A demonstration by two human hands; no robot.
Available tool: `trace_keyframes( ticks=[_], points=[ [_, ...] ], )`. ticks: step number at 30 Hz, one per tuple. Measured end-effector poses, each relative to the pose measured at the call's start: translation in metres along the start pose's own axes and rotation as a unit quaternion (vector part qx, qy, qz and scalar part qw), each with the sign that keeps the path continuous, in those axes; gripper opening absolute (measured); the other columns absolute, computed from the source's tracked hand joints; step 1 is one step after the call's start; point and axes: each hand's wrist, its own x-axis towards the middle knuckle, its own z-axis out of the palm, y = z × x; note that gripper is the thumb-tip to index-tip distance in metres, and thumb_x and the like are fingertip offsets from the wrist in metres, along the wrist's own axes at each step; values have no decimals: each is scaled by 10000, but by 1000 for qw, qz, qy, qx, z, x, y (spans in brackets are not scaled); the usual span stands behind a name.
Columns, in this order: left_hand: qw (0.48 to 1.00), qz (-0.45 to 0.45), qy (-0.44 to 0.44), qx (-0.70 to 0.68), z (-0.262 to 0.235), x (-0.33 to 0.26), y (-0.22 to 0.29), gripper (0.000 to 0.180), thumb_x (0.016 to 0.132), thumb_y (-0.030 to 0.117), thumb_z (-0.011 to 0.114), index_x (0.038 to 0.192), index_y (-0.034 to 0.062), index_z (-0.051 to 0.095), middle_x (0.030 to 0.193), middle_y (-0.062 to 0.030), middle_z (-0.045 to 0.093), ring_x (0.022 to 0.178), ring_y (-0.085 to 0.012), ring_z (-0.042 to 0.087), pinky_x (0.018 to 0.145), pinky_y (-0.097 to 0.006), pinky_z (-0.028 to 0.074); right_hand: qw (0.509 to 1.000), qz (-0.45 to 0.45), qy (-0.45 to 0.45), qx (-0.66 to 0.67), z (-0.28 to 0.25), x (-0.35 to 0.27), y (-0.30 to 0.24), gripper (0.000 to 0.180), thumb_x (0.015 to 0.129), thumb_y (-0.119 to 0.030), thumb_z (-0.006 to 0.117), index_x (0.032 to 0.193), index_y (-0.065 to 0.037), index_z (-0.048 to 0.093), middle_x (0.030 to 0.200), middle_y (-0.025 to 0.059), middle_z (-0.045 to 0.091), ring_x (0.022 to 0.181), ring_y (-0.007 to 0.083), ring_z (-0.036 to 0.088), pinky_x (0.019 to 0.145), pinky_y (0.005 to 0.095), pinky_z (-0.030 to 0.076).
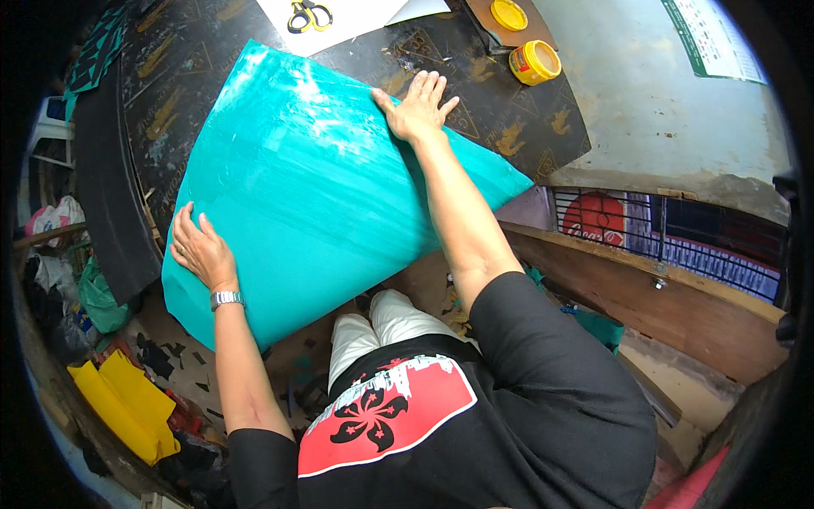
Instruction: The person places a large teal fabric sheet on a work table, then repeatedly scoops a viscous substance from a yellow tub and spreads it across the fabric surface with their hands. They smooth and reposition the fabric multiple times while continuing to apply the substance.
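Lg. teal sheet [305, 195], smooth & flexible, roughly fan-shaped w/ a curved L side, shiny wet-looking streaks nr its top; it lies on a dark, scuffed board table [517, 110] & overhangs the near edge toward the person's lap. Yellow round tub [530, 66], open, tan stuff inside, stands upper R; its yellow lid [509, 14] is just beyond. Yellow-&-black-handled scissors [309, 15] rest on white paper [360, 13]. L hand [202, 250]: palm down on sheet's L edge, fingers slightly parted; can't tell if fingertips hook the rim. R hand [415, 106]: spread wide, gripping nothing, pressed across sheet's upper edge.
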Motion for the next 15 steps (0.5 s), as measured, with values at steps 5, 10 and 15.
trace_keyframes(
  ticks=[5, 10, 15],
  points=[
    [1000, -1, 2, -3, 0, -1, 0, 336, 1040, 332, 411, 1344, 215, 494, 1390, -7, 488, 1324, -204, 421, 1130, -499, 232, 1000, -9, -12, 3, -1, 38, -10, 1173, 806, -824, 407, 1540, 15, 40, 1619, 201, -13, 1500, 323, -86, 1151, 610, -79],
    [999, -28, -1, -37, 0, 1, 5, 360, 1032, 289, 407, 1372, 190, 470, 1393, -32, 499, 1322, -219, 428, 1128, -495, 229, 999, -49, -8, -14, 9, 64, -28, 1130, 819, -820, 379, 1549, -18, 63, 1625, 172, -27, 1498, 320, -103, 1147, 621, -77],
    [993, -6, 18, -114, -10, 0, 2, 482, 952, 121, 438, 1431, 144, 394, 1373, -44, 533, 1324, -224, 433, 1122, -500, 217, 989, -89, -66, 103, -20, 70, -34, 971, 898, -783, 135, 1554, -66, 112, 1617, 182, 82, 1502, 330, 48, 1129, 676, 3]
  ],
)
